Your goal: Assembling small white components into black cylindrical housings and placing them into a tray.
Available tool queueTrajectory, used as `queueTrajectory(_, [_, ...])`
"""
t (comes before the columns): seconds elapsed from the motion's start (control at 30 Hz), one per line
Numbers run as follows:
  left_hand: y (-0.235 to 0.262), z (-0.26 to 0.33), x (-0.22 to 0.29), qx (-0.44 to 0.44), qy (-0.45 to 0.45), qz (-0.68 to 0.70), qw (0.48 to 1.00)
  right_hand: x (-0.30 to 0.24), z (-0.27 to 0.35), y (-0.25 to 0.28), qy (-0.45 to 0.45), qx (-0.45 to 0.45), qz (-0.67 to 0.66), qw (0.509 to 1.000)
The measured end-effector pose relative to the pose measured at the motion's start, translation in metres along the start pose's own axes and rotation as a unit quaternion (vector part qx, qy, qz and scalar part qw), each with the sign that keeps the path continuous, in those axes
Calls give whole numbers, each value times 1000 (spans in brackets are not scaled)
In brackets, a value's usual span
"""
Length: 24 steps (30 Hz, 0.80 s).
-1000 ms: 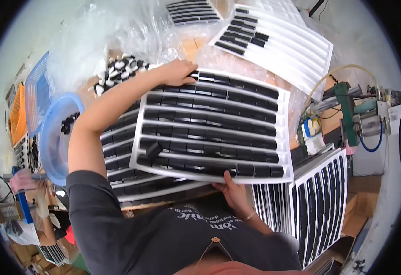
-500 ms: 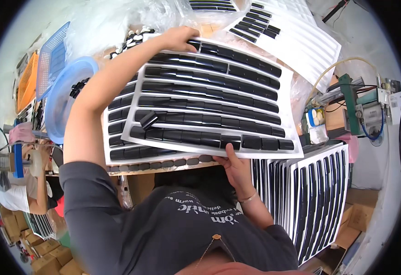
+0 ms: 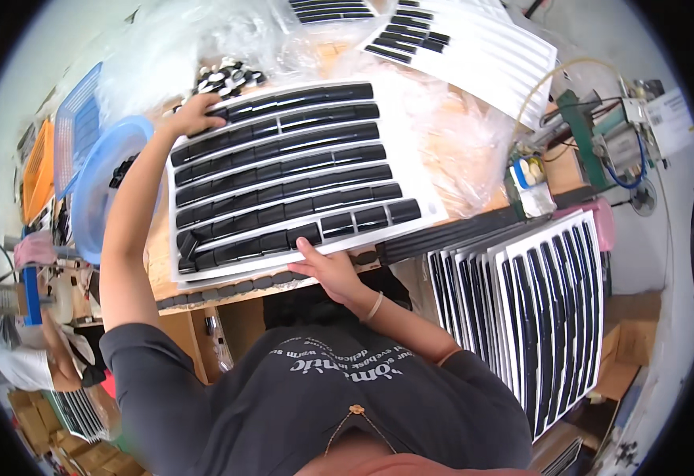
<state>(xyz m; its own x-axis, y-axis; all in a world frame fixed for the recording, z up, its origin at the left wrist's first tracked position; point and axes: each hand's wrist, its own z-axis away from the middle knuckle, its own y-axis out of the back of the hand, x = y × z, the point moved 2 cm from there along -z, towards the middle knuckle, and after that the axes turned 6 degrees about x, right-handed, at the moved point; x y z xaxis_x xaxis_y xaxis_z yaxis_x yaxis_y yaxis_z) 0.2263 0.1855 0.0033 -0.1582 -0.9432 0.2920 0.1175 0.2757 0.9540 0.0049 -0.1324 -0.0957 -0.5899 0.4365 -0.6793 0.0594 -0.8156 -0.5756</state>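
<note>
A white tray (image 3: 430,208) with several rows of glossy black rectangular pieces lies in front of me, atop another white sheet whose edge shows at the lower left. My left hand (image 3: 198,115) is closed over the tray's far left corner, fingertips by the end of a black row. At the near edge, my right hand (image 3: 329,272) pinches the tray, thumb above and fingers below the rim. One black piece (image 3: 187,239) lies askew at the left end of the lower rows.
White trays with black rows (image 3: 553,317) stand stacked upright at the right. A part-filled white tray (image 3: 482,63) lies at the back. Left are a blue basin (image 3: 85,198), baskets and black-and-white pieces (image 3: 228,78). A green-framed device (image 3: 577,127) stands right; another person sits far left.
The tray has moved left and now covers most of the one beneath it. Both hands moved left with it, baring wooden table and plastic film at its right.
</note>
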Motion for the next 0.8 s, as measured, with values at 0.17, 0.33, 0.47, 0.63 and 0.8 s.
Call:
queueTrajectory(0.17, [-32,56,-40,207,-49,-143,967,-32,36,25,-161,-159,222,948])
queueTrajectory(0.33, [-29,202,16,187,213,-115,952,-120,43,77,199,48,268,941])
queueTrajectory(0.47, [-75,255,1,125,331,-95,931,-174,-41,111,395,229,559,692])
queueTrajectory(0.63, [-114,259,-17,307,299,87,900,-190,-97,122,355,221,674,608])
queueTrajectory(0.8, [-125,280,-23,353,323,76,875,-187,-90,101,287,117,511,802])
